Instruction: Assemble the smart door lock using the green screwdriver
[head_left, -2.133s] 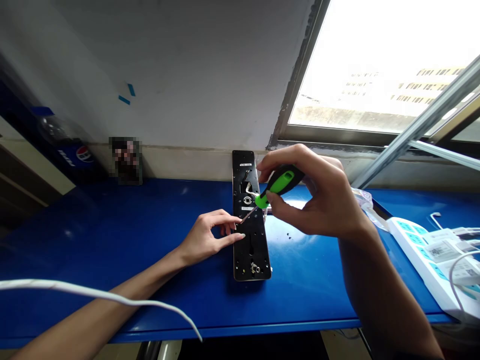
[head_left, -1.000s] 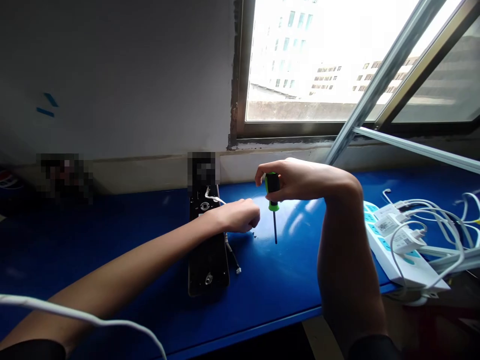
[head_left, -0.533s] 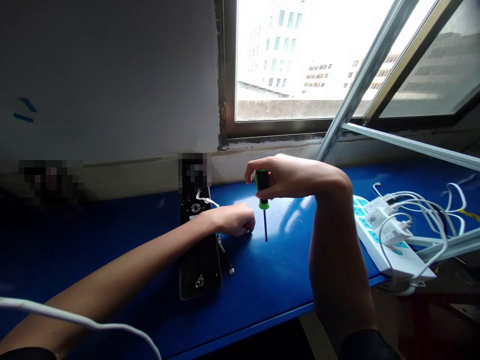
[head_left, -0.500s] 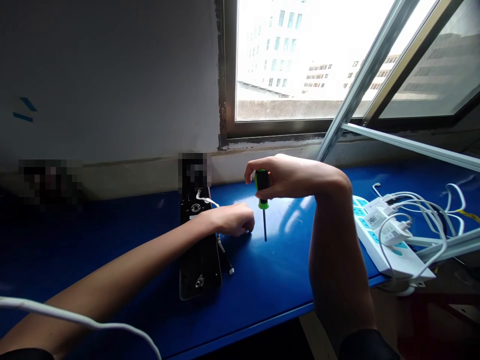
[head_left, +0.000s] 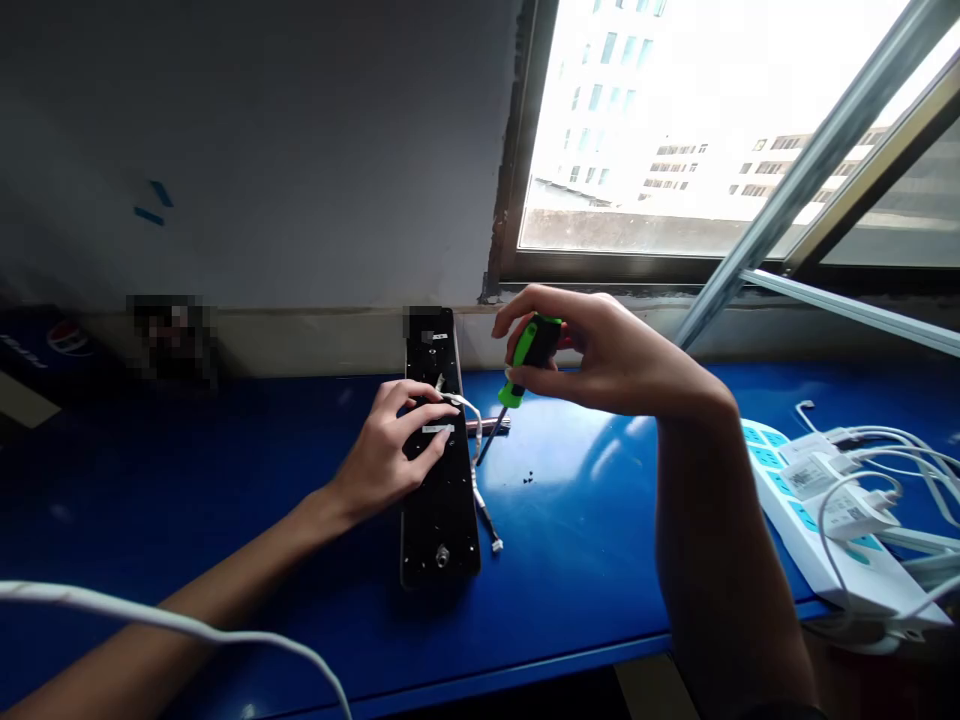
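Note:
My right hand (head_left: pixel 592 350) is closed around the green and black handle of a screwdriver (head_left: pixel 531 350), whose shaft slants down to the left beside a long black panel (head_left: pixel 441 510). Over the middle of that panel, my left hand (head_left: pixel 390 440) lies with its fingers spread, the fingertips at a white label and a white cable (head_left: pixel 478 480). The cable runs off the panel's right edge to a small connector (head_left: pixel 497 545). Several tiny dark screws (head_left: pixel 528 478) lie on the blue table. Partly behind the cable is a short shiny cylinder (head_left: pixel 499 426).
A white power strip (head_left: pixel 795 510) with chargers and tangled cables stands at the table's right. A metal frame (head_left: pixel 810 170) crosses in front of the window. Another white cable (head_left: pixel 187 625) hangs across the lower left. A Pepsi box (head_left: pixel 52 340) sits at far left.
My left hand has moved left from the table onto the panel and opened out, uncovering the tiny screws. The screwdriver has gone from upright to tilted, its tip nearer the panel. The view has shifted left.

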